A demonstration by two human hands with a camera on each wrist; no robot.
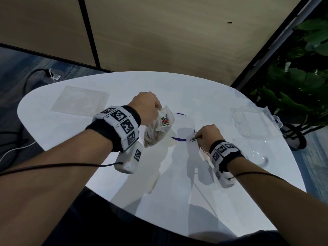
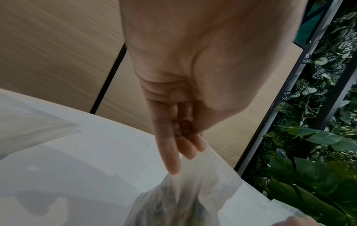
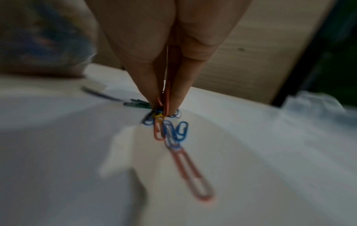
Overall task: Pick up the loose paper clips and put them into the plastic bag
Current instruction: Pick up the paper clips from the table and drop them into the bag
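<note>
My left hand (image 1: 148,108) grips the top of a clear plastic bag (image 1: 160,127) and holds it above the white table; coloured paper clips (image 1: 165,120) show through its side. In the left wrist view the fingers (image 2: 173,152) pinch the bag's crumpled mouth (image 2: 193,183). My right hand (image 1: 207,134) is down on the table to the right of the bag, pinching a bunch of clips, green ones (image 1: 192,139) sticking out at its left. The right wrist view shows thumb and fingertips (image 3: 166,105) closed on the clips, with blue (image 3: 180,131) and red clips (image 3: 191,172) lying loose on the table under the hand.
A flat clear bag (image 1: 79,100) lies at the table's back left. A clear plastic box (image 1: 255,123) with its lid open sits at the right, near the table's edge (image 1: 291,157). A purple ring (image 1: 179,138) is marked on the table between the hands. Leafy plants (image 1: 298,82) stand beyond the right edge.
</note>
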